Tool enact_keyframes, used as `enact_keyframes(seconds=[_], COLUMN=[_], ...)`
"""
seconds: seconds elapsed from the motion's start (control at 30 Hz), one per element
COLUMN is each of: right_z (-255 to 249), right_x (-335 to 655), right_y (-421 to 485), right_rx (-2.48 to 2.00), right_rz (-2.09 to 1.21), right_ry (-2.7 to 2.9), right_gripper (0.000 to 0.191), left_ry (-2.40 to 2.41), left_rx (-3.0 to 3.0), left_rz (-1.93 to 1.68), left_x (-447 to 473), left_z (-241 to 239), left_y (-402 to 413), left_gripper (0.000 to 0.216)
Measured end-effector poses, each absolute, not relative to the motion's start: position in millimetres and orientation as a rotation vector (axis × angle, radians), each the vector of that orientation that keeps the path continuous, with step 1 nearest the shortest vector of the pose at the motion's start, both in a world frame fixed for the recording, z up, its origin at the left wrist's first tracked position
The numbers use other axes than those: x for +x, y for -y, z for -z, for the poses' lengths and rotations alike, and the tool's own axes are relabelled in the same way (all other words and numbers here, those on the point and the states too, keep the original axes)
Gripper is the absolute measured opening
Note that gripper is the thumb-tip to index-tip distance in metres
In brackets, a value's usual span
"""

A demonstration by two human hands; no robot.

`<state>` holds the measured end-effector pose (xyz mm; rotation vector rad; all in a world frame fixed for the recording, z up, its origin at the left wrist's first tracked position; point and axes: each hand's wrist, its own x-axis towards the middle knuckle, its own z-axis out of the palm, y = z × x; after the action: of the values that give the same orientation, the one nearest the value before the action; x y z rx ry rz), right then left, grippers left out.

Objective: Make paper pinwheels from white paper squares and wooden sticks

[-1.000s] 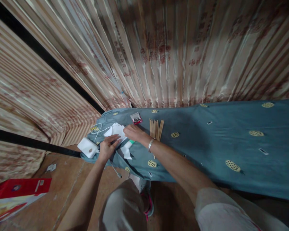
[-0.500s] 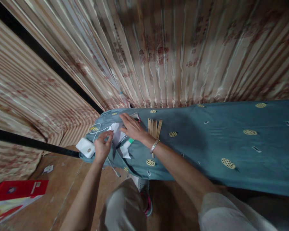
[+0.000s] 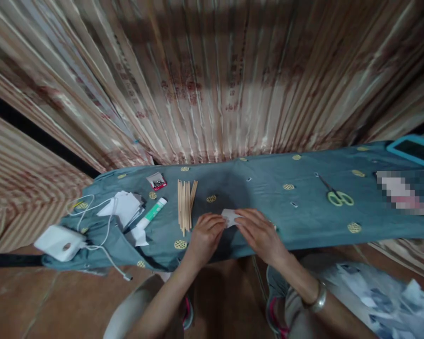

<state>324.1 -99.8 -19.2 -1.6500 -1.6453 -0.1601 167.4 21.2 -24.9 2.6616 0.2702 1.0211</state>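
My left hand (image 3: 205,234) and my right hand (image 3: 259,232) meet over the front of the blue-covered table (image 3: 268,197). Both pinch a small white piece of paper (image 3: 229,217) between their fingertips, flat against the cloth. A bundle of thin wooden sticks (image 3: 185,205) lies just left of my left hand. Further left are a green-and-white glue tube (image 3: 153,210) and a loose pile of white paper pieces (image 3: 124,206). A metal bangle (image 3: 318,296) circles my right wrist.
A small red box of staples or pins (image 3: 157,181) lies behind the sticks. A white power bank (image 3: 60,242) with a white cable (image 3: 102,226) sits at the table's left end. Yellow-handled scissors (image 3: 335,195) and a teal tablet (image 3: 415,149) lie at right. Curtains (image 3: 212,80) hang behind.
Both hands left the paper pile at the table's left end and moved right to its middle, carrying one small paper piece. The camera swung right, bringing scissors and tablet into view.
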Motion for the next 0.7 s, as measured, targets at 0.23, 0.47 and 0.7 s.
enact_keyframes(seconds=[0.23, 0.47, 0.7], right_z=[51.8, 53.3, 61.9], right_x=[353.4, 369.7, 375.0], right_y=[145.3, 119.5, 93.1], right_rx=[-1.781, -1.733, -1.81], right_rz=[-0.123, -0.47, -0.443], right_ry=[1.56, 1.383, 1.229], right_gripper=[0.022, 0.013, 0.015], left_ry=[-0.269, -0.321, -0.487], left_rx=[2.665, 2.586, 2.54], left_rz=[-0.738, -0.637, -0.569], left_x=[187.3, 182.3, 175.5], left_z=[61.4, 62.2, 64.7], left_y=[-5.9, -1.0, -9.9], left_gripper=[0.013, 0.016, 0.033])
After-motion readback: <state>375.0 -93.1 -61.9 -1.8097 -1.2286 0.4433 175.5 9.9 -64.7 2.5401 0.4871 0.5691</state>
